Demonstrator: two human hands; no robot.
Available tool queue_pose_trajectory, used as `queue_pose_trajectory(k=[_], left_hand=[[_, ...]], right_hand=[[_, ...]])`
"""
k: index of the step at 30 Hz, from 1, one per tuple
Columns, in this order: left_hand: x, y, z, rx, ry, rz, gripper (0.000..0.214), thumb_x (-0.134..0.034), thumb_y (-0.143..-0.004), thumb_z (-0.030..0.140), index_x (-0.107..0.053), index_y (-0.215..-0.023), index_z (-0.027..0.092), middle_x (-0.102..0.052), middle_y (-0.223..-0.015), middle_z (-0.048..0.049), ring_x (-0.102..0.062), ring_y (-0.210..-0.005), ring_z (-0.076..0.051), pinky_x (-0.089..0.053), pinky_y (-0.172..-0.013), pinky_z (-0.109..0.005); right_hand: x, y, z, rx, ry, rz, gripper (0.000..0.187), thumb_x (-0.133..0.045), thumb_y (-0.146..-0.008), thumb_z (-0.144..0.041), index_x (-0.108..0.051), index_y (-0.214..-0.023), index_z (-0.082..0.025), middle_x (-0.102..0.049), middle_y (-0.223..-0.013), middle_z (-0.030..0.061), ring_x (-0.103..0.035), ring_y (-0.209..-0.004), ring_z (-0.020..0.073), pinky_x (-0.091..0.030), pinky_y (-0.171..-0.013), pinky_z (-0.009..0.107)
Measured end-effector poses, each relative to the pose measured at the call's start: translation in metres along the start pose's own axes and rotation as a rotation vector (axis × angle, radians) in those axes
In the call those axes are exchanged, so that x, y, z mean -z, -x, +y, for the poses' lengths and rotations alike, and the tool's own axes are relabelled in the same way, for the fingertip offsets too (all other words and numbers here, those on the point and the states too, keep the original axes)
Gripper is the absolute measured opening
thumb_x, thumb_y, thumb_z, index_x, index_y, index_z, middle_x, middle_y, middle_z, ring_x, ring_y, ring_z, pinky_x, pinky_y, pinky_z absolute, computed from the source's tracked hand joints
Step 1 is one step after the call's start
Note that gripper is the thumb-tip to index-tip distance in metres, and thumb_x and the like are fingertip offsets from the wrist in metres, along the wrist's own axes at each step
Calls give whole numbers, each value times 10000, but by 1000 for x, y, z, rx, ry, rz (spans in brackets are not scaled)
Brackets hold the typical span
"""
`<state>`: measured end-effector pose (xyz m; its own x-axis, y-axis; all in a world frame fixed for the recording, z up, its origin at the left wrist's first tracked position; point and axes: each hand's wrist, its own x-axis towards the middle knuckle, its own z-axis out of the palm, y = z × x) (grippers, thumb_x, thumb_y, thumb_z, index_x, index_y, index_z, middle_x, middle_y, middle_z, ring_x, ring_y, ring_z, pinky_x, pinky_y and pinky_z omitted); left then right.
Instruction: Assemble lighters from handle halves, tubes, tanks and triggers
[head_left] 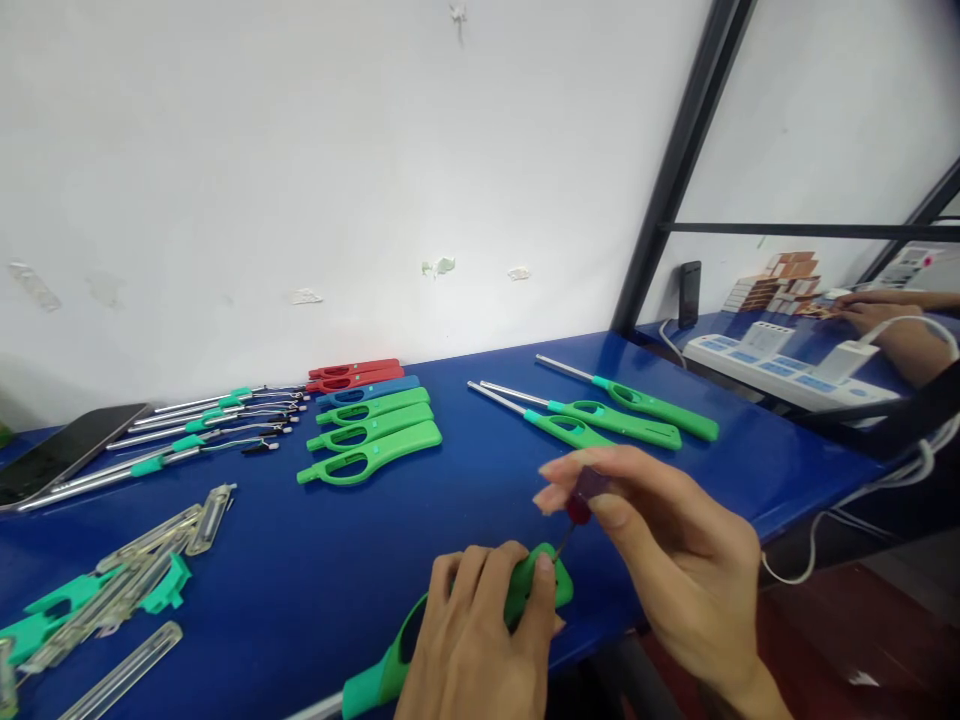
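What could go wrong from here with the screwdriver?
1. The screwdriver, held by the right hand's fingertips, could slip and jab the left hand's thumb, close to where its shaft meets the green lighter.
2. The lighter might slip off the blue table; its end is near the edge.

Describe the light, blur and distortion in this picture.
All in the head view: the scuffed white wall is brightest around its middle; the glossy blue tabletop carries soft reflections; the red-purple screwdriver handle looks slightly blurred; the black metal post leans, perhaps partly from lens distortion; the top right corner darkens.
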<state>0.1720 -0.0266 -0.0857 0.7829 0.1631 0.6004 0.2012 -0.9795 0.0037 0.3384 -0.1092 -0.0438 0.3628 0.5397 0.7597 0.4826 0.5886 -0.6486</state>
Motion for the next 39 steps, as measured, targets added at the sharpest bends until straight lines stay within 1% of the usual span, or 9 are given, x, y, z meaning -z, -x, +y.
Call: queue_pose_trajectory(k=[5, 8, 12, 18, 22, 24, 30, 35, 39], left_hand=[[0, 5, -8, 23, 94, -28, 260, -473, -1151, 261, -659, -1327, 212, -804, -1199, -68, -773, -982, -249, -604, -804, -407], [-1, 6, -9, 25, 102, -8, 301, -431, -1173, 317, -662, -1334, 210, -807, -1204, -68, -777, -1018, -249, -616, -829, -415], [-2, 7, -10, 35, 107, -3, 284, -462, -1158, 274, -673, -1332, 200, -799, -1198, -82, -780, -1004, -243, -629, -801, -400], [-1, 6, -13, 49, 45, 30, 287, -547, -1098, 179, -648, -1366, 168, -787, -1223, -111, -777, -1011, -267, -641, -803, -418], [-2, 5, -13, 53, 48, 43, 283, -555, -1087, 160, -641, -1356, 171, -787, -1214, -105, -777, -1001, -265, -638, -789, -415], [-2, 5, -13, 54, 49, 45, 288, -558, -1081, 148, -637, -1356, 171, -785, -1217, -105, -776, -997, -267, -634, -780, -418], [-4, 6, -10, 60, 38, 62, 323, -575, -1057, 127, -629, -1374, 149, -783, -1183, -112, -776, -983, -278, -634, -774, -437], [-4, 5, -9, 61, 49, 83, 309, -579, -1053, 121, -634, -1356, 149, -780, -1194, -111, -775, -986, -273, -638, -780, -435], [-5, 6, -9, 62, 50, 80, 298, -592, -1046, 122, -642, -1339, 150, -779, -1192, -106, -775, -992, -269, -639, -793, -433]], right_hand=[[-7, -3, 5, 102, 26, -4, 401, -744, -972, -58, -767, -1238, -358, -676, -937, -1, -649, -835, 169, -592, -696, 321], [-6, -3, 7, 76, 45, -9, 300, -694, -1035, -151, -750, -1263, -337, -670, -1035, 29, -660, -894, 184, -606, -745, 347], [-4, -5, 4, 8, 17, 21, 339, -553, -1104, -112, -720, -1288, -342, -740, -1189, 28, -744, -1006, 177, -635, -838, 339], [1, -11, 0, 103, 204, 50, 376, -788, -963, -103, -772, -1247, -349, -649, -983, -7, -636, -866, 154, -585, -742, 295], [3, -13, -2, 65, 195, -91, 398, -553, -1114, -164, -711, -1411, -375, -719, -1223, 17, -694, -1073, 170, -617, -898, 326], [-1, -13, -2, 44, 130, -127, 458, -498, -1129, -131, -677, -1464, -387, -760, -1195, 0, -725, -1042, 156, -619, -902, 324], [-14, -9, 1, 128, 179, 24, 402, -856, -924, -143, -803, -1258, -361, -695, -882, -23, -650, -787, 167, -559, -693, 321], [-12, -12, -4, 20, 196, -23, 318, -589, -1103, -178, -770, -1303, -346, -794, -1158, 13, -756, -995, 191, -617, -820, 337], [-10, -16, -1, 45, 195, 117, 273, -745, -1004, -125, -792, -1164, -341, -749, -965, -29, -704, -848, 150, -576, -729, 296]])
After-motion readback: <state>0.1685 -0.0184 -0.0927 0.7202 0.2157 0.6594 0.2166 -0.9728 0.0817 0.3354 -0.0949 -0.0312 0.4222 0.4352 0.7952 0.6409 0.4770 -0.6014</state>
